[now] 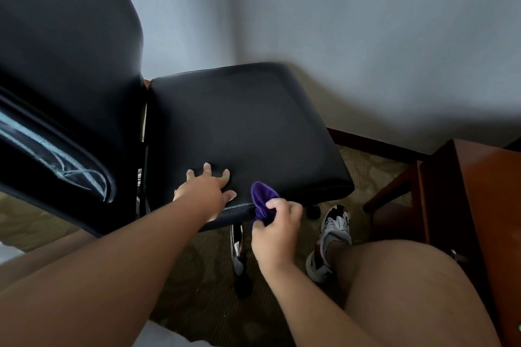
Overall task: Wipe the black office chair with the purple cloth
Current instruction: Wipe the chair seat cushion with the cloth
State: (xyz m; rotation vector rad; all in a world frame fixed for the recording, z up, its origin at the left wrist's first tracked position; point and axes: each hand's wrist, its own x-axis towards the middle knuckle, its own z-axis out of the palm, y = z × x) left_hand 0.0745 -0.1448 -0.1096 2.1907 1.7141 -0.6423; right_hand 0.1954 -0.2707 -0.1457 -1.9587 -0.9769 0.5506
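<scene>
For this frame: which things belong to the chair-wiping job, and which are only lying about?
Part of the job: black office chair; purple cloth, gripped by the right hand; left hand, resting on the seat edge.
Just there: wooden furniture; sneaker; patterned carpet.

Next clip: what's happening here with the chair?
A person is cleaning a black office chair. The left hand rests on the seat near its edge with fingers spread, apparently steadying it. The right hand grips a bunched purple cloth and holds it against the seat's near edge. The cloth is at the edge only, not out on the seat top. One shoe shows on the carpet below.
</scene>
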